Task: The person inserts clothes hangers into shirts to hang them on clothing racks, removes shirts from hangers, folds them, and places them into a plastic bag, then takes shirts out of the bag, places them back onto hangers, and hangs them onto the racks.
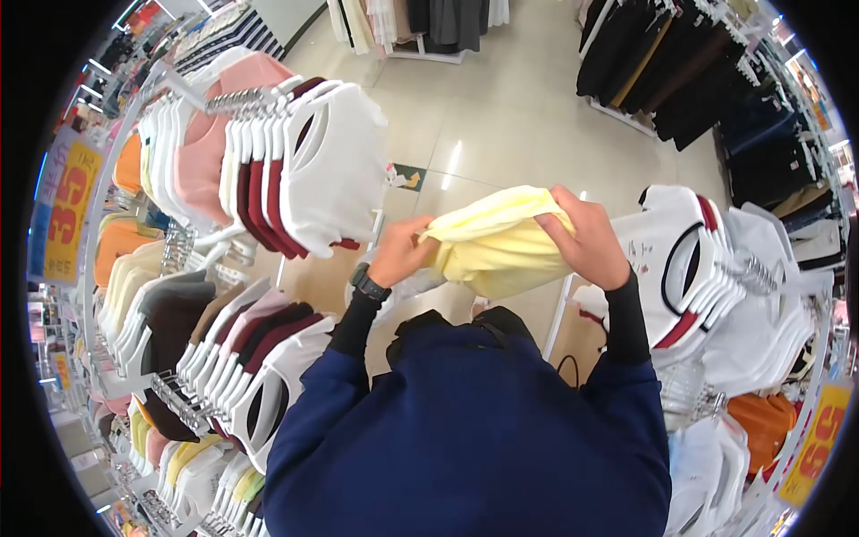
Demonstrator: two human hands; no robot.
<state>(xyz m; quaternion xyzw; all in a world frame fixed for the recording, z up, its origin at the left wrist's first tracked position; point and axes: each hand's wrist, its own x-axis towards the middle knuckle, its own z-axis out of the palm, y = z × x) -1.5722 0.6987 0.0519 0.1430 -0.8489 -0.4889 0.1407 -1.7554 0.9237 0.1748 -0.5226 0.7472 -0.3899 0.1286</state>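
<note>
A pale yellow garment [501,246] hangs bunched between my two hands, above the floor in the middle of the head view. My left hand [401,255], below which a dark watch shows on the wrist, pinches the garment's left edge. On the right side, my right hand [586,242] grips its upper edge, thumb on the near side of the cloth. The fabric sags in folds between them. Behind and below the garment, near my left wrist, is some whitish translucent material [416,285], partly hidden.
Racks of hung tops [331,170] stand at the left, with more white tops [658,268] at the right. Dark trousers [644,63] hang at the upper right. Price signs [67,206] edge both sides. Tiled floor [483,98] lies ahead.
</note>
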